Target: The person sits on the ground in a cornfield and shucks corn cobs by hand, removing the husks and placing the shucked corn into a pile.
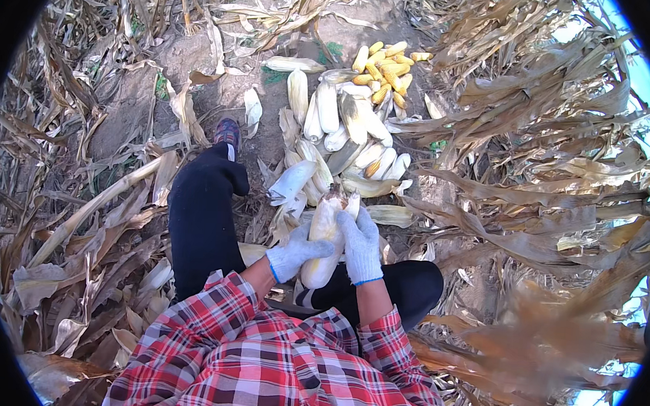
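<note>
A corn ear in a pale husk (320,258) is held in front of my body, its brown silk end pointing away from me. My left hand (301,252), in a white knit glove, grips the ear's left side with the thumb across it. On the other side my right hand (362,247), gloved the same way, holds the ear near its upper end, where a strip of husk (353,203) stands apart. Just beyond lies a pile of corn ears in husks (326,107). Yellow husked corn cobs (389,67) are heaped at its far right.
Dry corn stalks and leaves (515,203) crowd the right side, some close and blurred. A thick dry stalk (98,208) slants across the left. Bare soil (199,61) shows beyond my shoe (228,132). A loose husk piece (252,112) lies left of the pile.
</note>
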Tool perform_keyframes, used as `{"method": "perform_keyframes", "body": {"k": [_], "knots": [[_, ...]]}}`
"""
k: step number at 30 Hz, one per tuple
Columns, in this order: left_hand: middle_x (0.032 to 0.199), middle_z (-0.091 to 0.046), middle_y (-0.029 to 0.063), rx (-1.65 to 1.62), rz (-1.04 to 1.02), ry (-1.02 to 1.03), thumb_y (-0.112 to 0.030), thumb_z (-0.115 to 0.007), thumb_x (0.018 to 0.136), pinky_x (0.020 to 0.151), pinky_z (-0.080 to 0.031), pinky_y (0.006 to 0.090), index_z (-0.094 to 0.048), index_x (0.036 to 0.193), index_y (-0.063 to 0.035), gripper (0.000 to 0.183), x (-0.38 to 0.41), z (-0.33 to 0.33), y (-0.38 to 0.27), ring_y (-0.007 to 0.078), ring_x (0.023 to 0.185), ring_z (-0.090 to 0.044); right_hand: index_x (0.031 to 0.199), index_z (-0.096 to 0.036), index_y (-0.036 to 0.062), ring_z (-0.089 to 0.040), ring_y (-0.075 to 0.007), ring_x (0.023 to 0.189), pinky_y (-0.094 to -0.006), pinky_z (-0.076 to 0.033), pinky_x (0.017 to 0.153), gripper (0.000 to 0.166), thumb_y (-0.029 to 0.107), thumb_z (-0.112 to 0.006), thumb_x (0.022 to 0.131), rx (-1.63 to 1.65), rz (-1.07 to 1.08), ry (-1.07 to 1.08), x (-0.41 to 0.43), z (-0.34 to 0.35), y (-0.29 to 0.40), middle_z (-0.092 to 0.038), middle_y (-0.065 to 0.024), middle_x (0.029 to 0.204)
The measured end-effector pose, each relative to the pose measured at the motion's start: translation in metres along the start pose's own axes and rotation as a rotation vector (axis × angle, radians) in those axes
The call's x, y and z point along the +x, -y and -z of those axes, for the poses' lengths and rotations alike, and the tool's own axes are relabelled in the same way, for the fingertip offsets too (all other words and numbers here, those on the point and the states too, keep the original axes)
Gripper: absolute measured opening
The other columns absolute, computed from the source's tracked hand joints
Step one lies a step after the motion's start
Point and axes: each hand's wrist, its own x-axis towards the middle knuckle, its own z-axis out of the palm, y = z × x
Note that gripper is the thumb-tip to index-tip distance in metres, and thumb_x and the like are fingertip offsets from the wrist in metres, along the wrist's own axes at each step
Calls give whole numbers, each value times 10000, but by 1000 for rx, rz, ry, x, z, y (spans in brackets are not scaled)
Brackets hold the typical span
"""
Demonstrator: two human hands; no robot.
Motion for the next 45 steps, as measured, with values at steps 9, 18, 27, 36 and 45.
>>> {"method": "perform_keyframes", "body": {"k": [9, 18, 27, 36, 45], "knots": [[1230, -577, 94, -455, 7, -142, -380, -582, 929, 889, -513, 371, -442, 1337, -69, 531, 17, 23, 34, 239, 1043, -604, 1071, -580, -13, -604, -157, 858, -294, -501, 777, 175, 88, -508, 948, 391, 28, -259, -1, -9, -30, -618, -74, 977], [1198, -586, 121, -470, 116, -227, -462, -569, 917, 879, -516, 412, -462, 1317, -105, 547, 17, 21, 27, 259, 1016, -609, 1012, -564, -25, -619, -227, 881, -358, -506, 819, 185, 130, -470, 975, 184, 96, -148, -13, -9, -6, -629, -145, 943], [1254, -547, 126, -743, -165, -389, -434, -562, 926, 946, -465, 520, -459, 1317, -141, 499, 44, 61, 27, 330, 1095, -574, 1087, -570, -23, -615, -202, 951, -319, -500, 831, 248, 159, -522, 925, -73, 298, -14, -38, -5, 44, -633, -148, 1042], [880, -608, 96, -769, 69, -35, -548, -552, 894, 715, -527, 401, -572, 1034, -92, 477, 56, 103, 80, 246, 779, -613, 1154, -579, 73, -569, -337, 1089, -410, -460, 949, 524, 64, -765, 665, -937, 732, 265, -34, -23, -21, -595, -148, 1141], [834, -637, 55, -364, 297, -100, -429, -488, 976, 564, -510, 289, -618, 996, -94, 360, 38, 79, 51, 145, 671, -605, 1014, -602, 76, -614, -324, 955, -407, -497, 881, 430, -25, -666, 600, -890, 922, 496, -39, -26, -17, -626, -112, 982]]}}
